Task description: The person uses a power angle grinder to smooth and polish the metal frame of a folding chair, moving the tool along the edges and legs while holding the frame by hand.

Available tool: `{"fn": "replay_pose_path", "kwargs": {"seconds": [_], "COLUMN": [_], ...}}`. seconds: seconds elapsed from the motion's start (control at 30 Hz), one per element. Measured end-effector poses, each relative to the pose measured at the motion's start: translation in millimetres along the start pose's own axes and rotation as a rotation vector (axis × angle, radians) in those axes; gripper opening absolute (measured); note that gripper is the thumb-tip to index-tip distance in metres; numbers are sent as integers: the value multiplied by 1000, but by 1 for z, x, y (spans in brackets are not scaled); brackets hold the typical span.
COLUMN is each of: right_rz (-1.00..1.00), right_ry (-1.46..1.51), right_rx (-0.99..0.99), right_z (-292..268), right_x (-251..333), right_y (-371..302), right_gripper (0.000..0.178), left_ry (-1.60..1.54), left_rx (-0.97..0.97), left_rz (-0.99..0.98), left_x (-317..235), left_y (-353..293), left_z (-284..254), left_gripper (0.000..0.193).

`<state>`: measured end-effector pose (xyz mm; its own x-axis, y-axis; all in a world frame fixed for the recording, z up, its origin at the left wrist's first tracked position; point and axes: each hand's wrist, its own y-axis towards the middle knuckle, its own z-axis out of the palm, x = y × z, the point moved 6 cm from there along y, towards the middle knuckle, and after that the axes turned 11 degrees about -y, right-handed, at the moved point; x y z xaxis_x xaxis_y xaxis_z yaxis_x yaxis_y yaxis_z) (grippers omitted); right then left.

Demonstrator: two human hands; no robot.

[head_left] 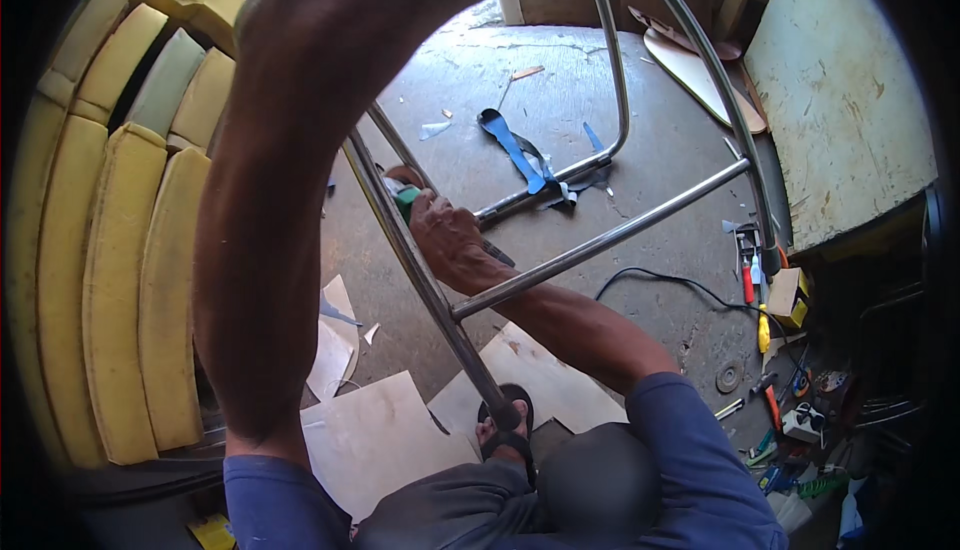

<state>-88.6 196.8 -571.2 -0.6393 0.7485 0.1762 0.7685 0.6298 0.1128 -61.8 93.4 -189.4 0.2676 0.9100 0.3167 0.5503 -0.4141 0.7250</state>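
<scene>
My right hand (446, 238) is wrapped around a green-and-dark power tool that looks like an angle grinder (405, 200). A brownish disc shows at its far end, just behind a leg of the chair frame; whether disc and tube touch I cannot tell. The chair frame (610, 237) is bent shiny metal tube, tilted over the floor in front of me. One leg's dark tip comes down at my sandalled foot (507, 428). My left arm reaches up across the left side to the top edge, where the hand is cut off from view.
Yellow foam cushions (125, 290) are stacked at left. Blue scraps (515, 150) lie by the far tube. Pale sheets (385, 435) cover floor near my feet. A black cord (680, 283) runs right, towards screwdrivers (764, 328), a hammer (771, 400) and a white socket block (802, 423).
</scene>
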Motion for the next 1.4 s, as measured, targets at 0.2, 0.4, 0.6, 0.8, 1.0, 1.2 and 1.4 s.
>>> {"fn": "replay_pose_path", "kwargs": {"seconds": [0.2,0.4,0.6,0.8,1.0,1.2,1.4], "right_rz": [30,19,25,14,42,-4,185], "right_ry": [109,26,160,210,395,450,669], "right_rx": [182,-76,173,325,-104,-110,129], "right_z": [8,-7,30,51,-49,-84,-16], "right_x": [0,5,-11,-38,-21,-39,-91], "right_y": [-11,6,-32,-45,5,28,-20], "right_gripper": [30,31,55,66,63,60,71], "left_ry": [-32,-48,125,-44,14,63,2], "left_rx": [69,163,109,182,290,299,307], "left_rz": [-29,-110,-98,-116,-210,-193,-221], "left_x": [-5,-5,4,-13,-7,-13,-33], "left_y": [2,11,5,9,11,10,10], "left_z": [-11,-1,2,-6,1,-7,-9], "left_gripper": [16,15,15,16,18,19,18]}}
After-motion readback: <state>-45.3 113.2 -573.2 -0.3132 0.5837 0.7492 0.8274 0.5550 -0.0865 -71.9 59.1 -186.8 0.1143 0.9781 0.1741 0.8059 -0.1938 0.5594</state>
